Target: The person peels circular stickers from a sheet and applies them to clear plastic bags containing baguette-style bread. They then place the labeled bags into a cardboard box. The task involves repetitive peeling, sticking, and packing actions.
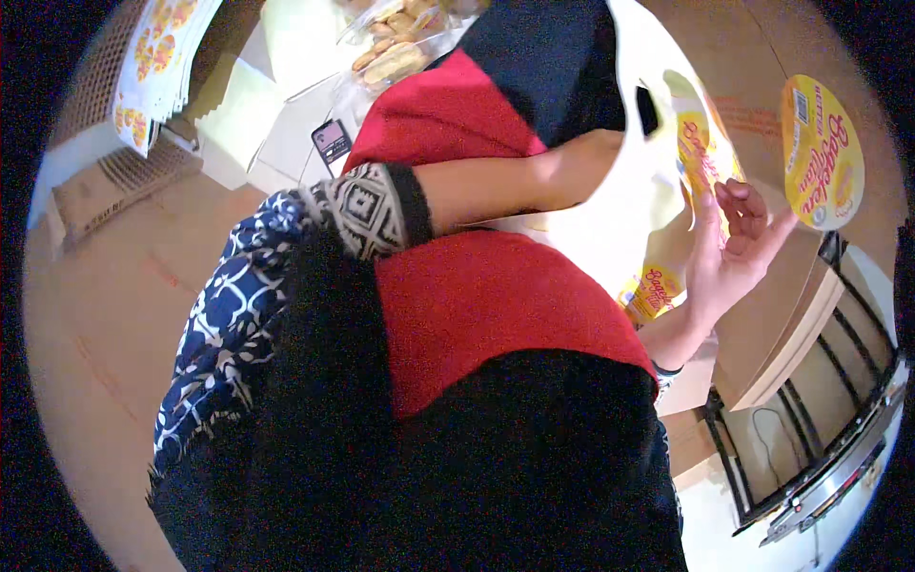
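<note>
A large white sticker sheet (572,224) bearing yellow labels with red lettering hangs curved over my lap. My left hand (600,157) reaches across from the left and holds the sheet's edge; its fingers are hidden behind the paper. On the sheet's right side a yellow label (701,153) shows, and another label (653,293) sits lower down. My right hand (729,238) is raised beside the sheet, thumb and one finger stretched, the other fingers curled. A loose yellow oval sticker (824,157) clings to the stretched fingertip, free of the sheet.
Plastic bags of bread (396,57) lie on the floor ahead, near a phone (332,143). A stack of printed sheets (157,62) stands at the far left, above a brown package (124,191). At right are a cardboard box (782,329) and a dark-barred rack (810,419).
</note>
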Action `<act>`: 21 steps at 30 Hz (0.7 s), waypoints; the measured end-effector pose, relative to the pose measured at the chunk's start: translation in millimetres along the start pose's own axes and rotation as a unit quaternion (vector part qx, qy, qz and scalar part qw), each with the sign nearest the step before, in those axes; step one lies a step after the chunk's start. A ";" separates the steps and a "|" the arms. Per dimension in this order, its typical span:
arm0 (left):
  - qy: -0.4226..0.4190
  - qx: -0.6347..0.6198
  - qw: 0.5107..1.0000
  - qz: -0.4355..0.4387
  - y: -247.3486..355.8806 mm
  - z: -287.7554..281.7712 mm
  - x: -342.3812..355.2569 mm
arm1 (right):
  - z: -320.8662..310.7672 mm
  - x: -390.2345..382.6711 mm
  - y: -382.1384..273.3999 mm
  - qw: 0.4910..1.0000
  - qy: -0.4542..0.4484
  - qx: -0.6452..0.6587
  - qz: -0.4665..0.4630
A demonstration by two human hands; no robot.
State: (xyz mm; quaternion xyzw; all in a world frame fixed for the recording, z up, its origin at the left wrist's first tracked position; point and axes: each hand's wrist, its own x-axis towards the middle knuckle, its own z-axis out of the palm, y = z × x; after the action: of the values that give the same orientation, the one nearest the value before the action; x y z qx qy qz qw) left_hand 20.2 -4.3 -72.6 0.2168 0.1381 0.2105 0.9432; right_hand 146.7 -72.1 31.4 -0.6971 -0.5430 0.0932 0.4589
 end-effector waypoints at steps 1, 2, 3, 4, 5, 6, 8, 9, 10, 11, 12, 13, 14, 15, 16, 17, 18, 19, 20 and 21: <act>0.012 0.015 1.000 0.000 4.6 2.3 -3.9 | -3.2 -2.8 4.5 0.999 0.032 0.031 0.026; 0.018 0.023 1.000 0.001 9.4 3.7 -5.9 | -7.6 -7.0 7.9 0.994 0.069 0.061 0.053; 0.024 0.028 0.999 0.001 11.1 5.3 -8.3 | -12.0 -10.3 12.8 0.987 0.104 0.096 0.076; 0.029 0.029 0.999 0.003 12.9 6.0 -9.3 | -16.9 -12.5 16.7 0.983 0.116 0.104 0.095; 0.033 0.030 0.999 -0.002 13.5 5.9 -10.6 | -18.5 -13.9 14.7 0.985 0.106 0.095 0.097; 0.038 0.031 0.999 -0.006 15.4 6.7 -11.9 | -19.2 -13.5 10.0 0.986 0.096 0.089 0.101; 0.045 0.033 0.998 -0.016 16.5 9.0 -12.6 | -22.0 -15.7 12.0 0.998 0.046 0.022 0.035; 0.049 0.037 0.998 -0.018 17.6 9.5 -14.2 | -19.1 -13.0 8.7 0.999 0.044 -0.026 0.017; 0.053 0.042 0.997 -0.022 20.8 10.2 -15.6 | -16.3 -13.0 9.2 0.999 0.037 -0.031 -0.011; 0.057 0.043 0.997 -0.023 21.6 9.6 -17.8 | -14.5 -16.5 10.6 0.998 0.028 -0.036 -0.038; 0.060 0.047 0.997 -0.025 22.1 11.0 -19.7 | -13.2 -16.2 9.8 0.998 0.020 -0.045 -0.031; 0.064 0.051 0.996 -0.025 22.7 11.9 -20.7 | -12.3 -14.7 7.7 0.998 0.012 -0.054 -0.024; 0.064 0.051 0.996 -0.030 23.2 12.3 -20.5 | -13.4 -14.2 3.2 0.999 -0.007 -0.025 0.035; 0.065 0.053 0.996 -0.033 23.7 13.3 -22.3 | -13.6 -14.6 2.9 0.999 -0.007 -0.026 0.035; 0.068 0.053 0.996 -0.035 23.9 13.2 -22.7 | -13.3 -14.2 4.4 0.999 -0.007 -0.027 0.035; 0.069 0.052 0.996 -0.032 22.1 14.2 -23.9 | -13.5 -13.7 4.8 0.999 -0.008 -0.028 0.031; 0.071 0.053 0.996 -0.031 23.1 12.6 -24.2 | -14.1 -13.7 2.9 0.999 -0.008 -0.016 0.034; 0.069 0.056 0.996 -0.031 21.7 13.2 -23.7 | -14.1 -15.0 2.1 1.000 0.003 -0.016 0.026; 0.070 0.057 0.995 -0.030 21.0 13.2 -22.6 | -15.0 -14.5 1.7 1.000 0.012 -0.015 0.014; 0.069 0.058 0.995 -0.029 20.7 12.8 -22.3 | -15.7 -14.1 0.9 1.000 0.019 -0.014 0.002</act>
State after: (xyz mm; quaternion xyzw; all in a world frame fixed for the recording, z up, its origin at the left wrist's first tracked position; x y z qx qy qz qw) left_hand -1.8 -2.0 -48.1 0.2521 0.2215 0.1888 0.9229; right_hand 151.6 -92.4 34.4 -0.7059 -0.5343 0.0732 0.4592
